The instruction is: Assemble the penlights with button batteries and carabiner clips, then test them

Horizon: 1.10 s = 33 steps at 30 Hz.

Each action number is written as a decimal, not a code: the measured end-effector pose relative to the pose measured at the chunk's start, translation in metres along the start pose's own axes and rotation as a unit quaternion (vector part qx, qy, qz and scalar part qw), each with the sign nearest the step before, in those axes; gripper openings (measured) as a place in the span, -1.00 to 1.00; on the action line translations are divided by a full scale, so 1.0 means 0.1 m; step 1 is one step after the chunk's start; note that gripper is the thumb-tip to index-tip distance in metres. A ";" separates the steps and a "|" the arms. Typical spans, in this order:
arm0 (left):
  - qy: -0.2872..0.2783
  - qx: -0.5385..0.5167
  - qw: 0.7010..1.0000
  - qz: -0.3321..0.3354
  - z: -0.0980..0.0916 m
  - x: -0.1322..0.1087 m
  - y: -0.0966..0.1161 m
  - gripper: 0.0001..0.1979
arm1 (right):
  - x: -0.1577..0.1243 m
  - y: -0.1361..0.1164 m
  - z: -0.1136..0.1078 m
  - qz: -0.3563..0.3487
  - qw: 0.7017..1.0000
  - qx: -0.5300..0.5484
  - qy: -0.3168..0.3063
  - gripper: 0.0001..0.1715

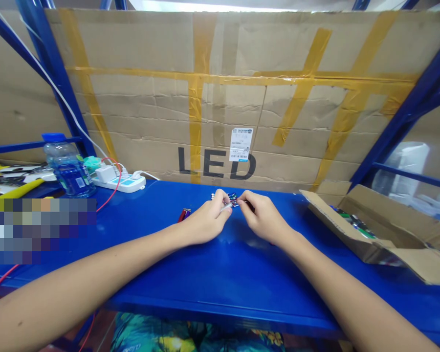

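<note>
My left hand (209, 218) is closed, its thumb and fingers gripping a slim silver-white pen (226, 207) over the blue table. Facing it, my right hand (263, 215) pinches at the pen's other end, and its curled fingers hide most of the contact. Just beyond my fingertips lie several pens with shiny tips (232, 196), partly covered by the left hand. A red pen (182, 215) and a purple one rest side by side left of my left wrist, half hidden by the forearm.
An open cardboard box (374, 252) with several pens (355, 222) stands at the right. To the left are a water bottle (68, 168), a white power strip (126, 183) and a red cable (112, 195). A large cardboard sheet (150, 112) backs the blue table (220, 278).
</note>
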State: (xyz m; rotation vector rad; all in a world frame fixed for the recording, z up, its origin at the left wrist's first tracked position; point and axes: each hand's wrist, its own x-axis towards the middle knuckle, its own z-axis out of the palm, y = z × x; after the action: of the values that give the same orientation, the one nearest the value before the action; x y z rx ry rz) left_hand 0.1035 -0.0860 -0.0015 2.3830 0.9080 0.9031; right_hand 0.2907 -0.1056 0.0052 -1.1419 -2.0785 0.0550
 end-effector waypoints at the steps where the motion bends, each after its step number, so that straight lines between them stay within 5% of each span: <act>1: 0.001 0.001 1.000 0.007 0.00 0.00 0.00 -0.91 | 0.00 0.00 -0.01 -0.011 1.000 -0.011 -0.003 -0.77; 16: 0.019 0.087 0.996 -0.015 -0.09 0.03 0.02 -0.90 | -0.04 0.01 0.01 -0.061 0.988 -0.132 -0.047 -0.79; 22: 0.041 0.015 0.999 -0.016 -0.16 0.10 -0.09 -0.87 | 0.02 0.06 -0.01 0.031 0.999 0.038 -0.006 -0.78; 27: 0.036 -0.072 0.996 -0.036 -0.23 0.20 -0.28 -0.80 | 0.07 0.17 -0.01 0.170 0.951 0.258 -0.003 -0.78; 30: 0.034 -0.080 0.996 -0.030 -0.23 0.22 -0.31 -0.81 | 0.07 0.20 0.01 0.184 0.942 0.282 0.002 -0.76; 33: 0.037 -0.051 0.998 -0.002 -0.23 0.19 -0.27 -0.82 | 0.05 0.20 0.02 0.164 0.963 0.213 0.031 -0.77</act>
State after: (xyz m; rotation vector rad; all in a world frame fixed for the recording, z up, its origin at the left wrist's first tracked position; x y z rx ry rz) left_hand 0.0870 -0.0503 0.0066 2.2740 0.8730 1.0177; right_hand 0.3021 -0.0893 -0.0005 -1.1795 -1.6910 0.5892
